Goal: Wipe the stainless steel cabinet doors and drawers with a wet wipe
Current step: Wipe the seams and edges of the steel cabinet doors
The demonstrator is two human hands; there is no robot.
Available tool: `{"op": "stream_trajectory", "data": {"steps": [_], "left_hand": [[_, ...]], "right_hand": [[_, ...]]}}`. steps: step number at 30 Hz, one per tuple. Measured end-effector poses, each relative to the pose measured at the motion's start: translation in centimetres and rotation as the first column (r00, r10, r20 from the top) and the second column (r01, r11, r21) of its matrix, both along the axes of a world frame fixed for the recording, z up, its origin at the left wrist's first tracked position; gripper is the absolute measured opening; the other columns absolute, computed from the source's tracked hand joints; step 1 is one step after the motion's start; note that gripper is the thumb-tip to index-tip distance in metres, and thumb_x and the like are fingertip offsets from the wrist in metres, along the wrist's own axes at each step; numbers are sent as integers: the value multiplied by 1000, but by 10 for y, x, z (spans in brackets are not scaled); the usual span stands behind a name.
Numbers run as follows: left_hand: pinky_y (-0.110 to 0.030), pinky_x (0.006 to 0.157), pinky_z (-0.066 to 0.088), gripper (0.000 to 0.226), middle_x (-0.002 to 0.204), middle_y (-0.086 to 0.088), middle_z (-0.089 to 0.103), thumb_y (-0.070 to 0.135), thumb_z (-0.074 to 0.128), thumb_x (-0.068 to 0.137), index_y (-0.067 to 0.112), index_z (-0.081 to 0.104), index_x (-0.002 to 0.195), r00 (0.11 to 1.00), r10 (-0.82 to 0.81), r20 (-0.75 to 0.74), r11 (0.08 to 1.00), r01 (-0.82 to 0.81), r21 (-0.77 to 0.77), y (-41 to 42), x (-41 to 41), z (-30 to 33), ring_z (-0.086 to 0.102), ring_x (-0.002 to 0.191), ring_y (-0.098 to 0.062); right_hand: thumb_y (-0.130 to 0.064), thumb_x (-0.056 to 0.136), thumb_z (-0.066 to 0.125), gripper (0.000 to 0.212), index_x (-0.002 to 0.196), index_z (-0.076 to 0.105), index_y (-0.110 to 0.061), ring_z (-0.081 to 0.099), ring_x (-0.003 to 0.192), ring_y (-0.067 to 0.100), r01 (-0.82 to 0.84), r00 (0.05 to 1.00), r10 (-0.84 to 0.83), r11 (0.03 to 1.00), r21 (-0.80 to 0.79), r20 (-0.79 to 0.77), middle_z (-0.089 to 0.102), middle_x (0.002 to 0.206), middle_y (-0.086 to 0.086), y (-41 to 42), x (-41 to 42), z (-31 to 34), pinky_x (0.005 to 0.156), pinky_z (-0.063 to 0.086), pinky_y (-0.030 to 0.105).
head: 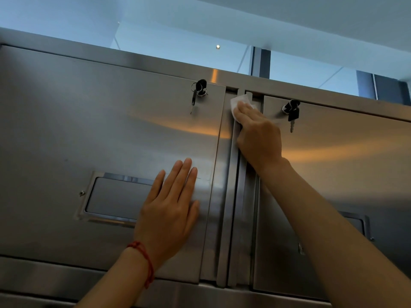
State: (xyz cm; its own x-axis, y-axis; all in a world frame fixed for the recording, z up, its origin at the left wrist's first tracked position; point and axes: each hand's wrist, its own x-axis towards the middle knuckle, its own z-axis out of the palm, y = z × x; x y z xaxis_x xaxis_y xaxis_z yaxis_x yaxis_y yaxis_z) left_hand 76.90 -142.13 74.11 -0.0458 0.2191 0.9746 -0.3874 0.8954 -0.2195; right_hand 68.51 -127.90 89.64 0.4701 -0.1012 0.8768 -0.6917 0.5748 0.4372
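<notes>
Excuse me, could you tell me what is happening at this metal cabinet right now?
A person is cleaning a stainless steel cabinet. The right hand presses a white wet wipe against the upright strip between the two doors, near its top. The left hand rests flat, fingers straight, on the left door, beside its recessed handle. Keys hang from the lock on each door.

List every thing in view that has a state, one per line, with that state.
Left cabinet door: shut, key in lock.
Right cabinet door: shut, key in lock.
Left keys: in lock, spare hanging.
Right keys: in lock, spare hanging.
Wet wipe: crumpled, pressed on the centre post between the doors.
Right hand: pressing the wipe.
Left hand: flat on the left door, fingers straight.
</notes>
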Motion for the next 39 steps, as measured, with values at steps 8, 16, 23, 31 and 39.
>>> {"op": "stream_trajectory", "data": {"steps": [8, 16, 23, 31, 39], "left_hand": [[-48, 108, 30, 54, 146, -18, 36, 32, 27, 96, 0, 42, 137, 1000, 13, -2, 1000, -13, 9, -1, 0, 1, 34, 135, -31], [-48, 107, 28, 55, 144, -19, 38, 31, 29, 94, -1, 43, 136, 1000, 1, -17, 1000, -1, 5, 2, 1, 1, 35, 134, -33], [-51, 107, 34, 54, 144, -20, 38, 30, 31, 94, -2, 43, 136, 1000, 9, -13, 1000, -9, -2, 2, 2, 1, 36, 134, -33], [-51, 107, 33, 54, 145, -20, 37, 30, 31, 94, -2, 42, 137, 1000, 11, -19, 1000, -11, -14, 0, 1, 1, 35, 135, -33], [-52, 108, 32, 55, 144, -21, 37, 30, 30, 94, -3, 41, 137, 1000, 12, -8, 1000, -12, -7, 1, 2, 1, 35, 134, -34]], "right_hand": [[6, 74, 70, 33, 107, 66, 8, 63, 102, 39, -54, 998, 54, 998, -9, -42, 64, 110, 25, -2, -8, -26, 88, 47, 47], [9, 72, 72, 36, 107, 65, 9, 62, 105, 39, -47, 998, 49, 998, 51, -37, 63, 112, 27, 3, -10, -55, 90, 49, 50], [10, 70, 74, 38, 107, 65, 9, 62, 105, 38, -66, 997, 68, 995, 69, -32, 63, 112, 26, 5, -10, -80, 87, 52, 50], [10, 67, 77, 40, 106, 66, 9, 61, 105, 38, -68, 997, 70, 993, 97, -15, 63, 112, 26, 9, -10, -104, 89, 50, 49], [14, 64, 77, 43, 106, 66, 9, 61, 106, 38, -53, 999, 54, 989, 140, -4, 63, 111, 26, 13, -8, -128, 91, 49, 49]]}}
